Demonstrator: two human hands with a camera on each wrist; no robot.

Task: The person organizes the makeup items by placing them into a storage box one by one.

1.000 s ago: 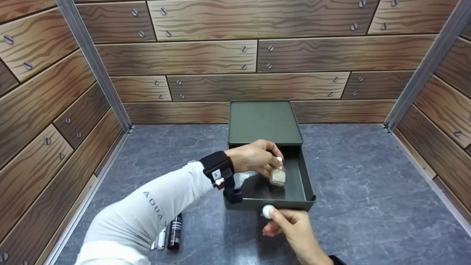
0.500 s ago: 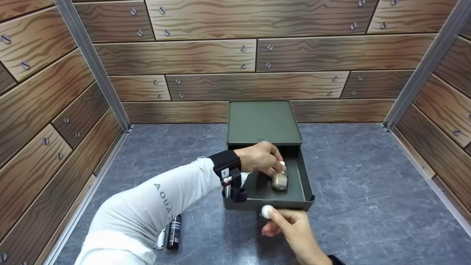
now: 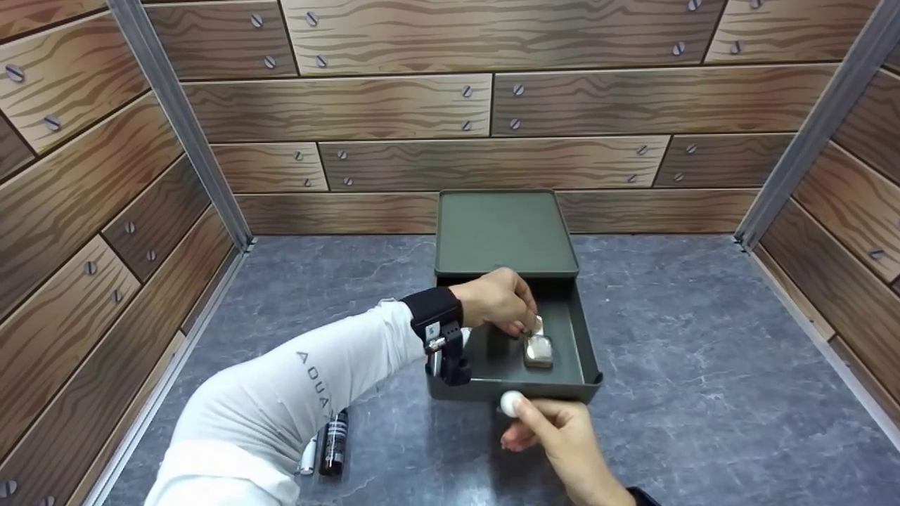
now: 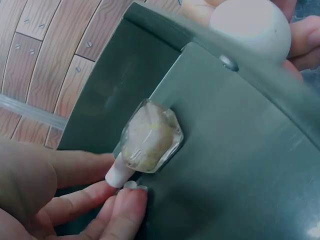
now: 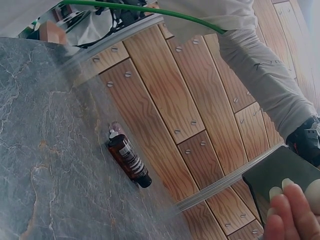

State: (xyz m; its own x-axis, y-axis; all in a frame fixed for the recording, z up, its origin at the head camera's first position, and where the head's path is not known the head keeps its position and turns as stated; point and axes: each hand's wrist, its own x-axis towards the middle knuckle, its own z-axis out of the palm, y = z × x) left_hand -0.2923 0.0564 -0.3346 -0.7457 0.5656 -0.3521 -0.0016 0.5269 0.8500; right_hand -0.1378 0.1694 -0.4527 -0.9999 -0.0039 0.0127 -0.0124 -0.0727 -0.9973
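Observation:
My left hand (image 3: pixel 496 301) reaches into the pulled-out drawer (image 3: pixel 485 388) of a dark green box (image 3: pixel 503 232). Its fingers pinch the white cap of a small clear glass bottle (image 3: pixel 538 351) with pale contents. In the left wrist view the bottle (image 4: pixel 151 136) lies on its side on the drawer floor, with the fingertips around its cap. Below the drawer front, my right hand (image 3: pixel 566 439) grips the round white knob (image 3: pixel 512 403) between thumb and fingers. Some right fingers (image 5: pixel 295 212) show at the lower right of the right wrist view.
A dark brown bottle (image 3: pixel 335 443) with a black cap lies on the grey marbled surface, left of the drawer. Beside it is a white tube-like item (image 3: pixel 308 457), partly hidden by my left sleeve. Wood-patterned walls (image 3: pixel 408 109) enclose the back and sides.
My left hand has lowered the small glass bottle onto the drawer floor, moving slightly right and toward me. My right hand has stayed on the knob.

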